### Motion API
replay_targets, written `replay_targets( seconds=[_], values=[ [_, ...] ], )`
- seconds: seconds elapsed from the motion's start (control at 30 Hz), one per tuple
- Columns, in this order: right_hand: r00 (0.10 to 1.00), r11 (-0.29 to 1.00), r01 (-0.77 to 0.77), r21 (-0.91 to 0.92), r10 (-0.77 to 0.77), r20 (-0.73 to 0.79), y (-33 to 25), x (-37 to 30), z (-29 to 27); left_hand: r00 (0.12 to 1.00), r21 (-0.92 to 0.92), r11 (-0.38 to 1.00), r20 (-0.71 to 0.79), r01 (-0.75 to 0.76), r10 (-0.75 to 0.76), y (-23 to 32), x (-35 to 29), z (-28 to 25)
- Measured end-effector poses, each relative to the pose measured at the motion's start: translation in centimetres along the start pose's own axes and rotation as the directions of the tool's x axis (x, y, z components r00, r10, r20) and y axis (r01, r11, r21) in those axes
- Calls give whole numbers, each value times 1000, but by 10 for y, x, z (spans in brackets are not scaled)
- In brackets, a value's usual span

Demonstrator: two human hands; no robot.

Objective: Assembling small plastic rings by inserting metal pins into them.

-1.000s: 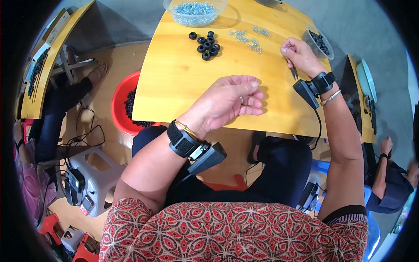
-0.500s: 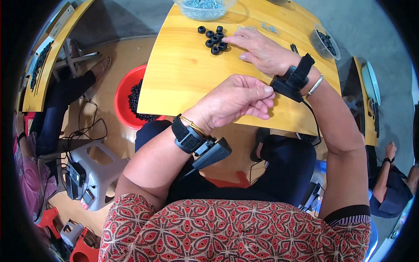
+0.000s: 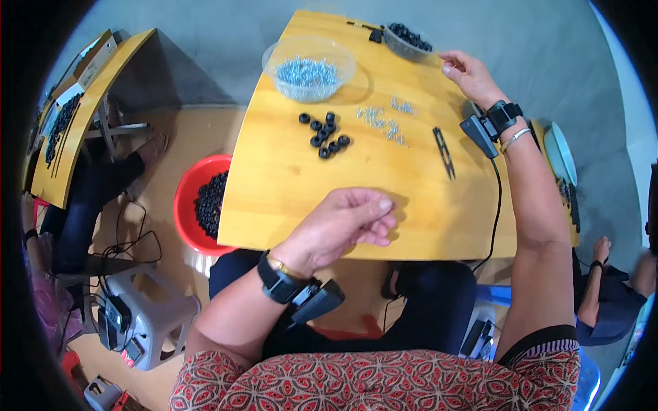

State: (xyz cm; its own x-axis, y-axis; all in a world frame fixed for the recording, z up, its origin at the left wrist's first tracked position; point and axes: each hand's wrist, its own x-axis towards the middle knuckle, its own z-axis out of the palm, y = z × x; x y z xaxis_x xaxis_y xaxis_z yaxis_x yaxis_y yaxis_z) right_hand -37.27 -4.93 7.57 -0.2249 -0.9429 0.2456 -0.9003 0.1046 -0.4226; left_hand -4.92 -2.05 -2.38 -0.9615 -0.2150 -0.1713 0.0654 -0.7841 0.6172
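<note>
Over the table's near edge, my left hand (image 3: 353,222) is closed, thumb pressed to the curled fingers; anything between them is too small to make out. My right hand (image 3: 473,79) hovers at the table's right side with thumb and forefinger apart and nothing visible in them. Closest to it is a clear bowl (image 3: 408,42) of black pieces, just left of its fingertips. A loose cluster of round black pieces with holes (image 3: 324,137) lies at the middle left. Small shiny silvery pieces (image 3: 384,122) are scattered beside it.
A clear tub of silvery-blue small parts (image 3: 308,75) stands at the far left of the yellow table (image 3: 274,212). Black thread snips (image 3: 444,154) lie on the right. A red basin (image 3: 184,216) of black pieces stands lower left. Other people sit at both sides.
My right hand has left the black cluster and moved right and away, toward the clear bowl. My left hand stays closed, now lower in view. The view has tilted up, showing more of the table.
</note>
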Motion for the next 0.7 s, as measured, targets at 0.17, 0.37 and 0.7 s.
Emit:
replay_targets(
  seconds=[0.17, 0.37, 0.7],
  values=[
    [996, 984, 92, -153, -90, 17, 26, 47, -1, 998, -37, 999, -49, -37, 35, 5, -5, -8],
    [989, 936, 90, -340, -43, 141, 40, 89, 17, 999, -66, 998, -38, -13, 10, 6, -9, -4],
    [977, 840, 57, -540, 65, 204, 54, 112, 45, 995, -52, 997, -78, 61, -65, 9, -18, 4]
  ],
)
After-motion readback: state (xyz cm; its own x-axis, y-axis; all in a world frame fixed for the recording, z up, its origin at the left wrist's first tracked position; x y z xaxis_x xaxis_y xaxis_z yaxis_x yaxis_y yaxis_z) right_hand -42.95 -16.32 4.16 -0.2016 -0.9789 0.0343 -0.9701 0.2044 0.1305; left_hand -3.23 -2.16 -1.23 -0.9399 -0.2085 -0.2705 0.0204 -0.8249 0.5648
